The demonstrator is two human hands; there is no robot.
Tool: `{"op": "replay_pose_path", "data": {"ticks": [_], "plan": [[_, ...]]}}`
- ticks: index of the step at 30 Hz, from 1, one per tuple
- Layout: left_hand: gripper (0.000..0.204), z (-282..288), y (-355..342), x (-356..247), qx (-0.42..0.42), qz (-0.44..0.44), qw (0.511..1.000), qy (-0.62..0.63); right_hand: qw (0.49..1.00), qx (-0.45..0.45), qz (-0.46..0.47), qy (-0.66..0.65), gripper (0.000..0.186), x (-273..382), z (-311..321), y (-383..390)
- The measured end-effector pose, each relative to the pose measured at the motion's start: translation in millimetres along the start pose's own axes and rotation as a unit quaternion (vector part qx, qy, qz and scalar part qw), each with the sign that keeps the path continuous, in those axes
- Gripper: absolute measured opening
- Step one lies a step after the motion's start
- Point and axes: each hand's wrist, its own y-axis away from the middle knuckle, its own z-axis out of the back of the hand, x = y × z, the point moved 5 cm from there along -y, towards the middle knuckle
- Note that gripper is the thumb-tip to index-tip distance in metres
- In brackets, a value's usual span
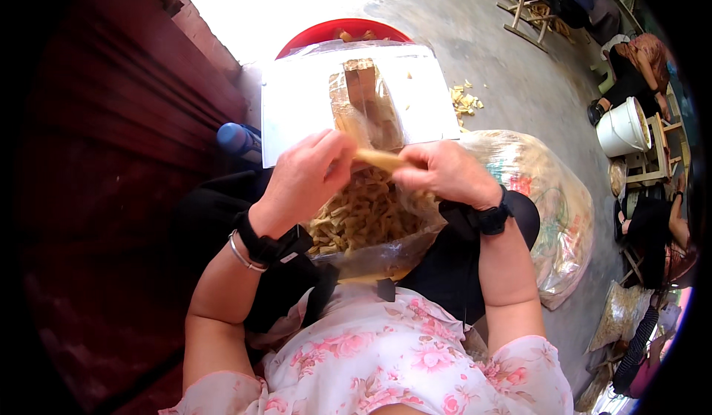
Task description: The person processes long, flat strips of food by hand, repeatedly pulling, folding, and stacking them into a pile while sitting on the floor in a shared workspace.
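Observation:
Between my two hands stretches a pale yellow strip (380,160), slightly blurred; its exact kind I cannot make out. My left hand (310,174) grips one end with bent fingers, and my right hand (451,172) pinches the other. Just below them, a clear plastic bag (397,255) lies open across my lap, filled with short yellowish pieces (363,215). Beyond my hands is a white board (293,107). On it stands a brown block (361,81), with clear plastic around it.
A red basin (297,40) sits behind the board. Left of it stands a blue-capped bottle (236,139). To the right are a large stuffed plastic bag (549,215) and scattered yellow scraps (466,101). Farther right: a white bucket (623,129), a wooden stool (528,18) and other people.

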Motion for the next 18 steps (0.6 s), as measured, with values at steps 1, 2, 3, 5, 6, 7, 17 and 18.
{"op": "replay_pose_path", "data": {"ticks": [1, 2, 3, 5, 6, 7, 17, 18], "plan": [[0.013, 2.8, -4.7, -4.7, -0.061, -0.065, 0.993, -0.08, 0.999, -0.023, 0.011, 0.038, 0.02, -1.2, 1.6, -3.6], [0.017, 5.7, -8.1, -6.8, -0.106, -0.074, 0.986, -0.109, 0.992, -0.118, 0.02, 0.033, 0.018, 0.3, 7.4, -7.0], [0.017, 3.6, -13.1, -4.7, -0.109, -0.078, 0.981, -0.139, 0.973, -0.217, 0.069, 0.022, 0.017, 4.7, 11.0, -11.0], [0.017, -1.2, -20.8, -0.5, -0.115, -0.092, 0.969, -0.197, 0.921, -0.326, 0.161, 0.142, 0.018, 12.1, 12.6, -17.1], [0.016, -6.6, -22.6, 5.3, -0.086, -0.062, 0.972, -0.211, 0.927, -0.291, 0.106, 0.214, 0.015, 3.2, 7.4, -22.1], [0.016, -8.1, -20.7, 9.2, -0.053, -0.037, 0.973, -0.223, 0.923, -0.253, 0.05, 0.284, 0.013, -6.2, 3.2, -26.0], [0.034, -18.3, 6.3, -32.6, -0.013, -0.126, 0.987, -0.094, 0.913, 0.091, -0.043, -0.396, 0.021, -0.9, -31.1, 10.7], [0.028, -17.9, 5.4, -30.4, -0.02, -0.154, 0.983, -0.098, 0.892, 0.123, -0.073, -0.43, 0.02, -1.4, -34.5, 14.1]]}}
